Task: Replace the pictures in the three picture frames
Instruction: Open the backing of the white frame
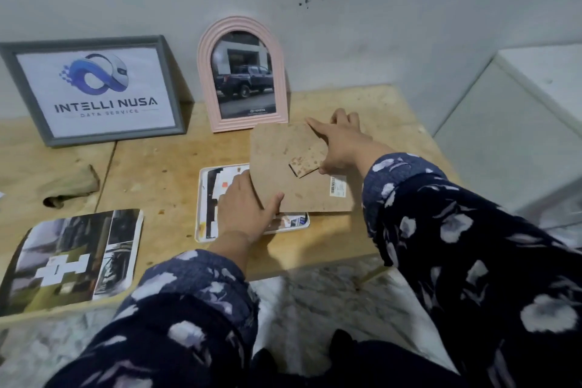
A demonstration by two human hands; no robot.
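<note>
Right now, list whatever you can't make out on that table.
Head view only:
- White frame: its picture is mostly hidden by the backing board and left hand.
- Barcode sticker: print too small.
- Right hand: fingertips hidden behind the board's edge.
- Loose photo: blurred, corner cut off.

The left hand (244, 208) gripped the brown arched fibreboard backing (293, 173) over the white frame (201, 198) on the wooden tabletop (157, 173), while the right hand (341, 142) pinched its flap.

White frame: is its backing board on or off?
Off. Both hands, left and right, hold the backing board tilted above the white frame.
</note>
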